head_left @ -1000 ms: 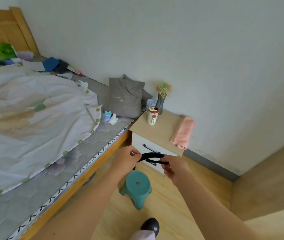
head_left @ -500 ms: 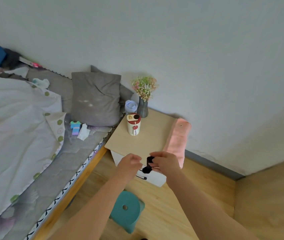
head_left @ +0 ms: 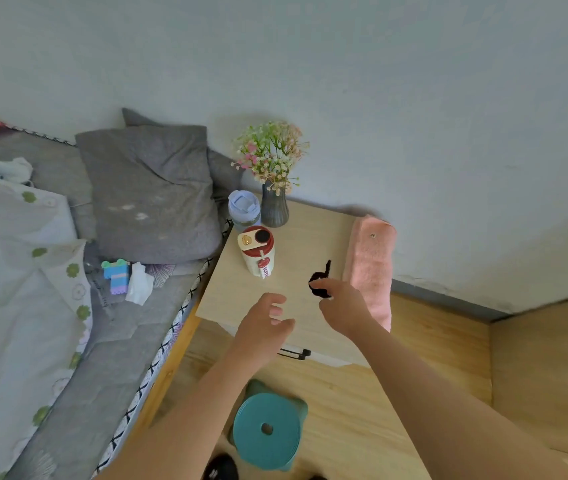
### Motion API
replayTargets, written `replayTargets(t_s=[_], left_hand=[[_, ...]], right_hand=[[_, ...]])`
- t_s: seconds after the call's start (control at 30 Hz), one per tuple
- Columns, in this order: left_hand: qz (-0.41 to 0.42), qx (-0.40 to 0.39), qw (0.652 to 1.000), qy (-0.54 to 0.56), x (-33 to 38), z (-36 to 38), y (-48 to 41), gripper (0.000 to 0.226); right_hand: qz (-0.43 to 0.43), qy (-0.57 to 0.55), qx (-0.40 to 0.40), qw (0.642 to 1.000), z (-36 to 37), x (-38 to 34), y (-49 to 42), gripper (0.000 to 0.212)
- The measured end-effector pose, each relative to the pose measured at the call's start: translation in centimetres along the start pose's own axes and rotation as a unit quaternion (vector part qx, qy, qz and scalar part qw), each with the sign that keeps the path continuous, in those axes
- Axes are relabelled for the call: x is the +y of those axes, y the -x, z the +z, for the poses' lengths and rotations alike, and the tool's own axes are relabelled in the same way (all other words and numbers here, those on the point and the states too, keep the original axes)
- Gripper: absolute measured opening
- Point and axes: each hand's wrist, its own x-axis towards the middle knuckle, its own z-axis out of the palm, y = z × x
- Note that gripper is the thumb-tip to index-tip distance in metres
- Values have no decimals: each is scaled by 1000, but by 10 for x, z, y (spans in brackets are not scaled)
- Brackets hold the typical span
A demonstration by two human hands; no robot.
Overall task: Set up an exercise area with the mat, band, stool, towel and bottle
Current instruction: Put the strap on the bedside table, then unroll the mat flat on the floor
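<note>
The right hand (head_left: 343,306) pinches the bunched band (head_left: 314,289) low over the table (head_left: 310,237), at 9 o'clock of the towel (head_left: 370,265). The left hand (head_left: 265,323) hangs with its fingers apart, holding nothing. The band looks about to be laid down. Next, the hand should release it, then reach for the bottle (head_left: 258,254) at 10 o'clock.

The tag (head_left: 265,271) on the bottle (head_left: 254,259) seems to read "COFFEE", partly blurred.
</note>
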Motion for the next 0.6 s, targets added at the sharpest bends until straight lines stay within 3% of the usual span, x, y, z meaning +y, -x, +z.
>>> replayTargets(t_s=[0.23,0.37,0.6], left_hand=[[19,-31,998,-58,-12,-12,-6,40],[76,-42,986,-144,-7,-13,7,38],[252,-105,914,-299,36,19,50,41]], right_hand=[[76,-13,-1,997,21,26,10,46],[114,-63,44,990,20,33,36,40],[157,-145,135,967,3,30,123,37]])
